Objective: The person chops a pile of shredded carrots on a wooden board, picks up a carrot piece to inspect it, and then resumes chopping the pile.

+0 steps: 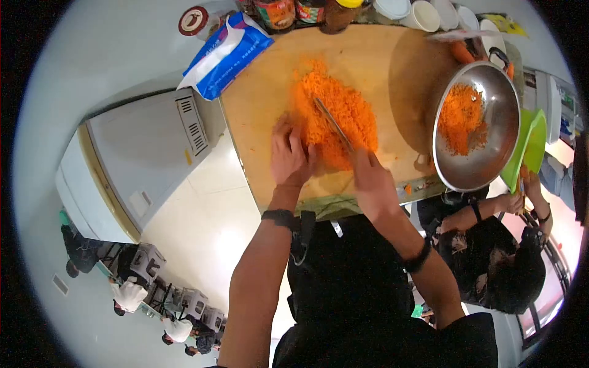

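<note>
A heap of finely chopped orange food (343,113), perhaps carrot, lies on the wooden board (254,92). My right hand (373,184) is closed around the handle of a knife (333,122), whose blade points up and left over the heap. At the heap's lower left edge, my left hand (290,150) rests beside the pieces with its fingers bent; whether anything is under them is hidden. To the right, a metal bowl (491,159) holds more chopped orange pieces (460,116).
A blue and white packet (227,55) lies at the board's upper left corner. Jars (276,15) and white cups (422,16) line the back. At the right, another person's hands (521,187) are by a green basin (531,144). A white appliance (147,153) stands left.
</note>
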{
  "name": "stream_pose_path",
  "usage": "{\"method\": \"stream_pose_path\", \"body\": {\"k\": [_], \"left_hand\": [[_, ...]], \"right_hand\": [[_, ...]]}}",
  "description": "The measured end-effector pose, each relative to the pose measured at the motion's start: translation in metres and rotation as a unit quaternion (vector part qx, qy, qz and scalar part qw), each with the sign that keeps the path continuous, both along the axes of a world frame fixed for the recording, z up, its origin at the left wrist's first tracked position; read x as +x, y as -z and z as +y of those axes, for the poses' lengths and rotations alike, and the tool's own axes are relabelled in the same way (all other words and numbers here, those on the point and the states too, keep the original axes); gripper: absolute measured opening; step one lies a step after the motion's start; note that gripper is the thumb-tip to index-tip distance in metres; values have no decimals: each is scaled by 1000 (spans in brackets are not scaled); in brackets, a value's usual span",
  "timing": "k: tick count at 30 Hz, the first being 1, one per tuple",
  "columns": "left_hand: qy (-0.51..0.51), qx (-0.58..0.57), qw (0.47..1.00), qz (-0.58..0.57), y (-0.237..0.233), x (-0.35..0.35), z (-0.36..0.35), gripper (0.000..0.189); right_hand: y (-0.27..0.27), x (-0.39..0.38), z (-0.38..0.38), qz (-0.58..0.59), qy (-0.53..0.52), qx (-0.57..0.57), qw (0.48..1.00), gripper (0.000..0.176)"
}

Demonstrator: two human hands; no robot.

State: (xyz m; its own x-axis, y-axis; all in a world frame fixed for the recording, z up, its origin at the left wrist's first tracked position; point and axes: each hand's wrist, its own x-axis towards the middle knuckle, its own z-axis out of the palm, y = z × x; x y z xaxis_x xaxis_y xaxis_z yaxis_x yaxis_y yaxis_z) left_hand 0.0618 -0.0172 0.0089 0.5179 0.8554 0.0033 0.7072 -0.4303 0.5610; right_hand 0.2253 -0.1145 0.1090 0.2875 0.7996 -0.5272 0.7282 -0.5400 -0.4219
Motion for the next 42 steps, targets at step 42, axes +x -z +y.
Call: {"method": "stream_pose_path", "body": {"k": [42], "left_hand": [[-5, 1, 1000, -3, 3, 0, 0, 54]], "right_hand": [[46, 31, -10, -56, -38, 56, 996, 34]]}}
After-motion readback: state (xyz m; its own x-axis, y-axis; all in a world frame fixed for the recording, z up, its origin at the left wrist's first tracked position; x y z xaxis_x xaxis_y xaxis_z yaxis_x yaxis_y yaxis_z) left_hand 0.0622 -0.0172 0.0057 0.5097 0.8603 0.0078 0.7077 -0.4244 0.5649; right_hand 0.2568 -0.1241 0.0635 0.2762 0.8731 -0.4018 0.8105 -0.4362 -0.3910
